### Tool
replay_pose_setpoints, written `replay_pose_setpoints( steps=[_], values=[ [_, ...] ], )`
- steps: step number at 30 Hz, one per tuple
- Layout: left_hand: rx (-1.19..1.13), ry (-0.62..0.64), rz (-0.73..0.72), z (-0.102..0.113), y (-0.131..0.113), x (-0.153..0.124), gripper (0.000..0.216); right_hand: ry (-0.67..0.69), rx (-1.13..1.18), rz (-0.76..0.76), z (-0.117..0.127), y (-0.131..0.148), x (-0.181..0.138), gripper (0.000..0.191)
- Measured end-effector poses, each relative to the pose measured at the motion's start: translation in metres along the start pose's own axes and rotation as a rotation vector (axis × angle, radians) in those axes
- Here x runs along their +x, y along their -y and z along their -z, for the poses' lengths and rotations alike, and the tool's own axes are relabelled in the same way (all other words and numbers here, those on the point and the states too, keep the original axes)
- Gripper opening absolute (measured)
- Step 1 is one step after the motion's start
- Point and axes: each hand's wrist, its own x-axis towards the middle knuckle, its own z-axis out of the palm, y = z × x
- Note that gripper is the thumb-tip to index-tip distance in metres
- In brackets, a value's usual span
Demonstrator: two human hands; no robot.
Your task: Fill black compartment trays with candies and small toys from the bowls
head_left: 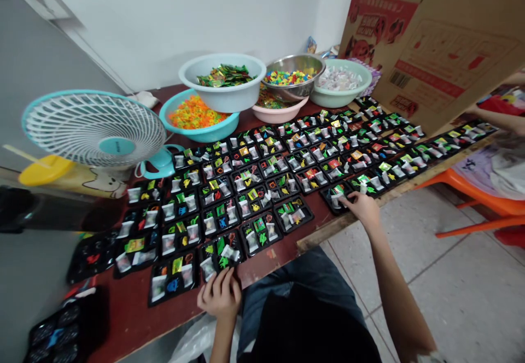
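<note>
Rows of black compartment trays (259, 233) cover a dark red table (123, 314), each holding small clear sachets and colourful plastic pieces. My left hand (219, 294) rests at the table's near edge, its fingertips on a black tray (213, 267) beside a clear sachet (207, 268). To the right, my right hand (361, 210) reaches over the end tray (334, 198) of a long row. Its fingers are at a small clear sachet (337, 199). Whether that sachet is pinched is hard to see.
Beyond the trays stand several bowls of colourful pieces, including a white bowl (222, 81) and a steel bowl (293, 76). A white-and-teal fan (94, 129) sits at the left end. A co-worker's arm (494, 117) shows behind a cardboard sheet (430, 40), above an orange stool (476, 202).
</note>
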Motion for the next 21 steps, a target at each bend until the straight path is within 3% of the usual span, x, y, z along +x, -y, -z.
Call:
replay_pose_setpoints(
  steps=[7, 11, 16, 21],
  values=[
    [-0.061, 0.010, 0.018, 0.0012, -0.0012, 0.0009, 0.029, -0.049, 0.032, 0.046, -0.0019, -0.0022, 0.0010, 0.029],
    [-0.025, 0.018, 0.012, 0.0007, 0.0000, -0.0003, 0.027, -0.110, 0.115, 0.046, 0.0006, -0.0070, 0.0065, 0.035],
    [-0.005, 0.025, -0.001, -0.0001, 0.0008, -0.0017, 0.026, 0.032, -0.071, 0.065, 0.0049, -0.0044, 0.0070, 0.039],
    [0.000, 0.030, -0.005, -0.0012, 0.0018, -0.0034, 0.026, 0.077, -0.087, 0.078, 0.0074, 0.0016, 0.0010, 0.030]
  ],
)
